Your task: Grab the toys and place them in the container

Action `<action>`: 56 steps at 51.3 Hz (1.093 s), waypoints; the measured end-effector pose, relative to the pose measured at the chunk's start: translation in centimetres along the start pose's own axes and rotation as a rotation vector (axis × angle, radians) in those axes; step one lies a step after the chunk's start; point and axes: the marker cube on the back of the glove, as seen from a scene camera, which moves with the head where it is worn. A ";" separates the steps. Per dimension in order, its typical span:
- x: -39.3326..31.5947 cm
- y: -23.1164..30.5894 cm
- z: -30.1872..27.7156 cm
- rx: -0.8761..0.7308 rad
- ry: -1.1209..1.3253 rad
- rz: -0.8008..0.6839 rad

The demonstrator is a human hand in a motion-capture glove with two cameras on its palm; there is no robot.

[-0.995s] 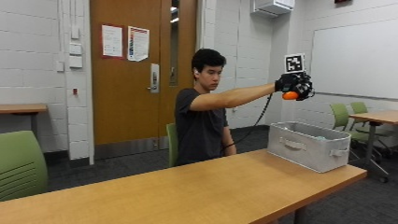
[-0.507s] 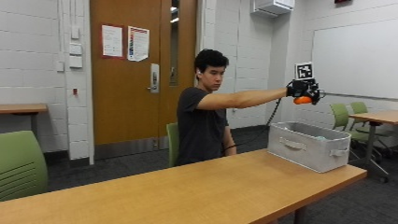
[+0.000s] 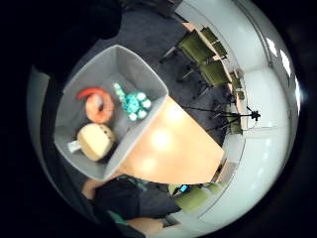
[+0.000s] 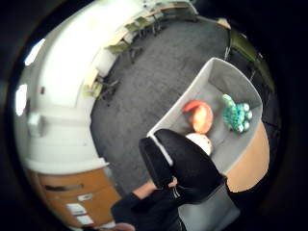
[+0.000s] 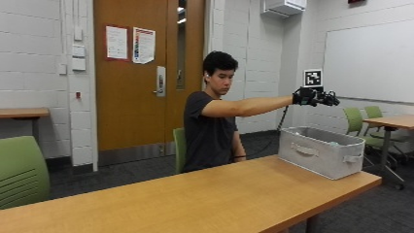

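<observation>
So the gloved right hand [image 5: 315, 96] is held out at arm's length above the grey container [image 5: 321, 151], fingers spread and holding nothing. That container sits at the worktop's [image 5: 194, 199] far end, around 3 o'clock from the person. Inside it lie an orange toy [image 3: 99, 106], a teal toy [image 3: 132, 103] and a tan round toy [image 3: 95, 141].

Person [image 5: 210, 131]: dark short-sleeve tee, charcoal/black, plain, no print visible. Short dark hair. Forearms bare below sleeves. Right grip [image 5: 308, 96] in black glove w/ black straps; covers hand to wrist. In thumb-side palm view glove shows as bulky black shape w/ thin white edge strip [image 4: 160, 148] along one side. Other hand ungloved.
</observation>
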 end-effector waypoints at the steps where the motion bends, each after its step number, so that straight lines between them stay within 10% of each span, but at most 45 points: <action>1: 0.4 0.3 0.0 0.001 0.005 -0.003; 56: 22.6 24.9 3.9 0.061 0.164 0.557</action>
